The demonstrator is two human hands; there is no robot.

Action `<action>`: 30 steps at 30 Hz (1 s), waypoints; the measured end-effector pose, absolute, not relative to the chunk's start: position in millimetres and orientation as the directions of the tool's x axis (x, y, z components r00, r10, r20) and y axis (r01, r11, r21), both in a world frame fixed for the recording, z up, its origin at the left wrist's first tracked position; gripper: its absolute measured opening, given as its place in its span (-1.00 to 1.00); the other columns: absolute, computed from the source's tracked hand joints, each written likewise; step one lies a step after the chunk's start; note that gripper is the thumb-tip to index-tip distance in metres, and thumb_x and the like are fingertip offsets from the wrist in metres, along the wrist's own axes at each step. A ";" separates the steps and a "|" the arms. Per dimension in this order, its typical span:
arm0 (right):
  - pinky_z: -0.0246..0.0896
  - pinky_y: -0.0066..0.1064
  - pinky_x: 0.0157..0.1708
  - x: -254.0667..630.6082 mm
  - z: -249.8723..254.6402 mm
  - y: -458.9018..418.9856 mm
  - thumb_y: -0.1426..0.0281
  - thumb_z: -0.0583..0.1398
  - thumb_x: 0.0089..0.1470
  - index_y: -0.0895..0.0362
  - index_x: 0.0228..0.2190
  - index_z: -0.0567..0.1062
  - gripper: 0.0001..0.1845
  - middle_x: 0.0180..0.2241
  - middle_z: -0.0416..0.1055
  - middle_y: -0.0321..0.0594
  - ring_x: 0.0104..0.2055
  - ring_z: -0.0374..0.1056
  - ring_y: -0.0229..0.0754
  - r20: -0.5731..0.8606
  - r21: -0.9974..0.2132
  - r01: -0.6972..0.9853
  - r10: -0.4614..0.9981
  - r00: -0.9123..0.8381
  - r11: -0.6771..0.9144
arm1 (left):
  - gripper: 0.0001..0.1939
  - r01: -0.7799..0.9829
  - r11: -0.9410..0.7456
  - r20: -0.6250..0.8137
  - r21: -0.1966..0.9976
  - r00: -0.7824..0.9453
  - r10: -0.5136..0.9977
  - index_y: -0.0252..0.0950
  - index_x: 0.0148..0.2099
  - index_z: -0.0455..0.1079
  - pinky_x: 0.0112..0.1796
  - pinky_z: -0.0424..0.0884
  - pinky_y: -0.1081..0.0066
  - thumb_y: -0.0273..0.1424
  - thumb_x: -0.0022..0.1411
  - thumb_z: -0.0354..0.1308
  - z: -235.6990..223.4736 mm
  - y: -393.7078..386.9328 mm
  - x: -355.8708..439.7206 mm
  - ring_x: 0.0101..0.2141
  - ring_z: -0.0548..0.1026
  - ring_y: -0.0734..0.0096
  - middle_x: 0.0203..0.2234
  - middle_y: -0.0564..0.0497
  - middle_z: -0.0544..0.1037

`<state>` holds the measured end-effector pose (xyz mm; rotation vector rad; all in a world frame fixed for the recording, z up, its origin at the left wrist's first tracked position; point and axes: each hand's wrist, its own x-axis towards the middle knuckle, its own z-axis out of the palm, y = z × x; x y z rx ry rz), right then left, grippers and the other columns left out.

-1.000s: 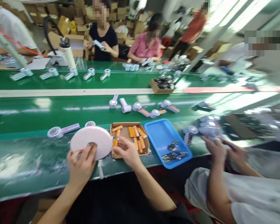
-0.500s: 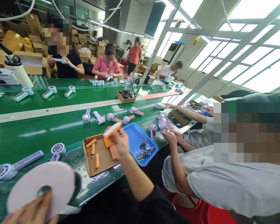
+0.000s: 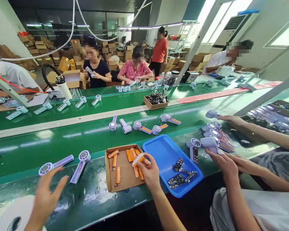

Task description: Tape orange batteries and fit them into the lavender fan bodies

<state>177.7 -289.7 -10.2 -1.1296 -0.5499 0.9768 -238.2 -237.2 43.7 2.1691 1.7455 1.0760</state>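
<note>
My left hand (image 3: pixel 47 194) is slightly blurred, fingers spread, holding nothing. It hovers between a large white roll (image 3: pixel 19 208), lying flat with a round hole in its core, and a white-and-lilac handheld fan (image 3: pixel 46 168) on the green surface. My right hand (image 3: pixel 150 171) pinches an orange battery (image 3: pixel 139 158) with a white strip along its upper face, just above a shallow cardboard box (image 3: pixel 109 179). Several orange batteries (image 3: pixel 118 175) with short wires lie in that box. Another open-handled fan (image 3: pixel 83 156) rests to the box's left.
A blue tray (image 3: pixel 150 146) with several black circuit boards (image 3: pixel 175 181) adjoins the box on the right. Several fans (image 3: pixel 156 129) lie along the green conveyor belt (image 3: pixel 93 141). A co-worker's hands (image 3: pixel 221 160) hold a fan at right. Across the belt stands a carton of black parts (image 3: pixel 156 104).
My left hand has let go of the white roll, which now lies at lower left, and moved up toward the fans. My right hand keeps the battery over the box. The view has turned right.
</note>
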 end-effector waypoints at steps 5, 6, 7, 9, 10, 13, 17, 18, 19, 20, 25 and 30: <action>0.62 -0.12 -0.12 163.9 -16.5 -279.1 0.01 0.56 -0.19 0.01 -0.03 0.41 -0.22 -0.26 0.69 -0.18 -0.24 0.66 0.02 -0.034 -0.942 -0.312 0.892 0.451 0.121 | -0.33 0.730 -0.434 -0.022 0.527 0.523 0.852 -0.28 0.30 0.44 0.27 0.39 0.10 0.05 0.37 0.05 39.3 -81.2 -38.5 0.23 0.52 0.01 0.20 -0.21 0.59; 0.62 -0.12 -0.16 162.6 -18.2 -275.2 0.01 0.55 -0.20 0.00 -0.04 0.41 -0.23 -0.30 0.68 -0.21 -0.28 0.66 0.01 -0.021 -0.948 -0.295 0.906 0.423 0.115 | -0.31 0.772 -0.424 -0.075 0.474 0.515 0.854 -0.36 0.32 0.41 0.32 0.32 0.07 0.02 0.38 0.02 35.6 -57.3 2.0 0.30 0.45 -0.06 0.25 -0.29 0.54; 0.62 -0.12 -0.17 162.1 -20.0 -270.9 0.01 0.55 -0.21 0.00 -0.05 0.40 -0.23 -0.32 0.67 -0.24 -0.31 0.65 0.01 -0.011 -0.952 -0.283 0.916 0.402 0.113 | -0.30 0.811 -0.404 -0.109 0.422 0.488 0.866 -0.45 0.30 0.41 0.33 0.28 -0.01 -0.01 0.40 -0.03 31.5 -37.4 38.9 0.33 0.40 -0.16 0.27 -0.40 0.50; 0.62 -0.11 -0.18 162.7 -23.3 -262.7 -0.01 0.53 -0.22 -0.01 -0.08 0.40 -0.25 -0.32 0.66 -0.27 -0.31 0.64 0.01 0.002 -0.952 -0.281 0.918 0.396 0.123 | -0.30 0.858 -0.368 -0.139 0.358 0.439 0.888 -0.59 0.21 0.43 0.25 0.30 -0.19 -0.07 0.44 -0.14 22.9 -8.7 96.6 0.29 0.42 -0.39 0.20 -0.61 0.50; 0.61 -0.10 -0.17 163.1 -24.9 -259.9 0.00 0.53 -0.21 -0.03 -0.08 0.40 -0.27 -0.30 0.66 -0.29 -0.30 0.64 0.02 0.001 -0.949 -0.289 0.917 0.398 0.127 | -0.30 0.864 -0.365 -0.145 0.347 0.434 0.889 -0.63 0.18 0.44 0.19 0.35 -0.23 -0.10 0.46 -0.19 19.2 0.9 115.7 0.24 0.46 -0.45 0.14 -0.67 0.52; 0.61 -0.10 -0.15 163.1 -29.2 -258.2 0.06 0.50 -0.13 -0.07 -0.07 0.40 -0.35 -0.26 0.66 -0.32 -0.28 0.63 0.00 0.004 -0.948 -0.292 0.921 0.390 0.128 | -0.33 0.842 -0.410 -0.153 0.350 0.484 0.862 -0.58 0.24 0.38 0.06 0.49 -0.03 -0.11 0.48 -0.21 13.8 16.4 135.6 0.09 0.59 -0.26 0.07 -0.55 0.58; 0.59 -0.20 -0.21 163.6 -32.4 -263.1 0.10 0.47 -0.07 0.01 -0.03 0.41 -0.37 -0.28 0.64 -0.24 -0.33 0.61 -0.06 0.051 -0.965 -0.229 0.946 0.319 0.129 | -0.42 0.736 -0.582 -0.141 0.346 0.654 0.743 -0.39 0.29 0.38 0.10 0.47 0.20 -0.19 0.33 0.10 20.2 19.2 106.8 0.08 0.58 0.00 0.14 -0.30 0.56; 0.58 -0.23 -0.23 163.8 -32.7 -263.9 0.10 0.47 -0.06 0.03 -0.02 0.42 -0.37 -0.29 0.63 -0.23 -0.34 0.60 -0.08 0.062 -0.966 -0.223 0.952 0.298 0.133 | -0.45 0.708 -0.625 -0.143 0.328 0.692 0.708 -0.36 0.24 0.44 0.14 0.44 0.19 -0.25 0.25 0.18 22.7 18.6 95.8 0.12 0.55 -0.02 0.17 -0.29 0.54; 0.58 -0.25 -0.24 163.7 -32.9 -264.4 0.09 0.47 -0.06 0.04 -0.02 0.43 -0.37 -0.30 0.62 -0.24 -0.35 0.59 -0.10 0.071 -0.966 -0.220 0.957 0.283 0.137 | -0.50 0.683 -0.662 -0.153 0.308 0.723 0.674 -0.33 0.15 0.51 0.18 0.41 0.15 -0.32 0.16 0.23 25.0 17.6 84.8 0.15 0.52 -0.06 0.17 -0.30 0.52; 0.58 -0.26 -0.24 163.5 -33.0 -264.8 0.09 0.47 -0.05 0.04 -0.02 0.43 -0.37 -0.30 0.62 -0.24 -0.35 0.59 -0.12 0.078 -0.966 -0.218 0.959 0.273 0.141 | -0.56 0.663 -0.691 -0.171 0.289 0.745 0.644 -0.32 0.05 0.57 0.19 0.40 0.10 -0.38 0.08 0.27 26.8 15.9 74.5 0.15 0.50 -0.11 0.14 -0.31 0.53; 0.59 -0.29 -0.29 171.3 -24.7 -264.2 0.10 0.47 0.02 0.03 -0.02 0.50 -0.45 -0.35 0.64 -0.29 -0.38 0.59 -0.13 0.141 -0.965 -0.189 0.965 0.223 0.184 | -0.82 0.609 -0.740 -0.243 0.286 0.793 0.559 -0.24 -0.21 0.63 0.29 0.30 0.05 -0.45 0.08 0.32 26.6 3.4 48.0 0.18 0.47 -0.05 0.01 -0.16 0.66; 0.60 -0.30 -0.19 220.4 14.4 -214.5 0.20 0.42 0.14 0.07 0.00 0.55 -0.57 -0.27 0.69 -0.21 -0.29 0.64 -0.12 0.350 -0.937 0.109 0.904 0.248 0.333 | -0.77 0.640 -0.673 -0.247 0.370 0.766 0.593 -0.22 -0.06 0.63 0.25 0.36 0.23 -0.27 0.45 0.17 20.6 4.7 57.5 0.07 0.56 0.25 -0.06 -0.04 0.70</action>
